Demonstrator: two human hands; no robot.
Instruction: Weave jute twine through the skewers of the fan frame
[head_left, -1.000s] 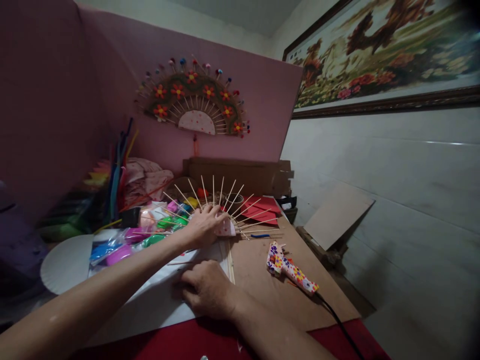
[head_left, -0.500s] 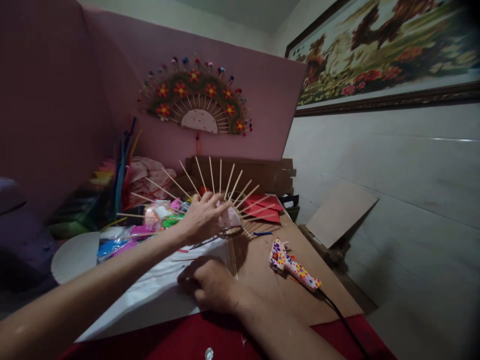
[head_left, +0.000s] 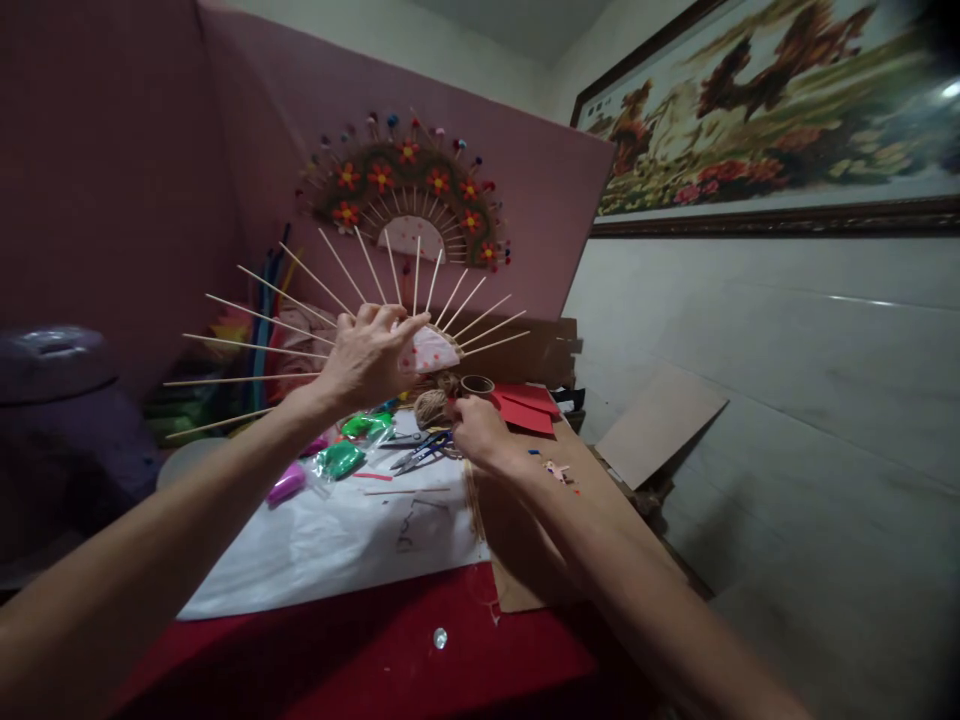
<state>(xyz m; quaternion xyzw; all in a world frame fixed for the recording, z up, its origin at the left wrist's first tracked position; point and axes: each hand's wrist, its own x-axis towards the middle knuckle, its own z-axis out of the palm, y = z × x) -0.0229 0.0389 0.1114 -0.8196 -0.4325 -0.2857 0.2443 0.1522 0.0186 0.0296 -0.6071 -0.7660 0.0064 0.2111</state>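
The left hand (head_left: 361, 352) has its fingers clamped on the stick fan (head_left: 429, 350) at its spotted half-round base, holding it clear of the worktop (head_left: 337, 665). Gripping at this hub, where the sticks converge, presumably leaves their thin outer ends free of load; they radiate above and to both sides of these fingers. The right hand (head_left: 481, 428) is below and to the right of the fan base, its fingers curled; whether they grip an item cannot be told. The twine ball (head_left: 432, 408) lies just left of the right fingertips, the round container (head_left: 478, 385) just beyond them, and the red paper (head_left: 529, 408) to their right. The scissors (head_left: 421, 452), left of the right fingers, appear positioned for short reach. The white sheet (head_left: 322, 555), nearer the wearer than either hand's fingers, probably protects the surface beneath.
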